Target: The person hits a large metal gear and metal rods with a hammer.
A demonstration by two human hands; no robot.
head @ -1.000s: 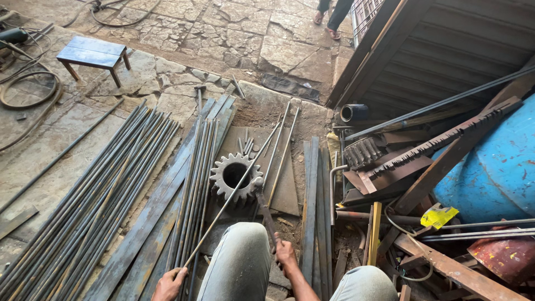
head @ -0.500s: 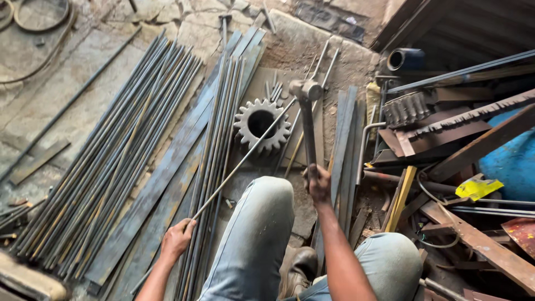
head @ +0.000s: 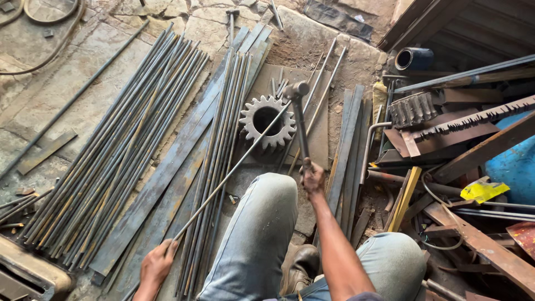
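2 hands are showing: the left hand (head: 156, 266) and the right hand (head: 312, 174). 1 hammer (head: 299, 120), 1 toothed gear wheel (head: 267, 121), 1 dark pipe (head: 413, 58) and 1 yellow tag (head: 482, 190) are lying around.

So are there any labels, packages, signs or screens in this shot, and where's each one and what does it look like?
Yellow tag or label: right side, lying on the scrap metal beside the blue drum; crumpled, irregular shape, bright yellow; any print is too small to make out.
No packages, signs or screens show.
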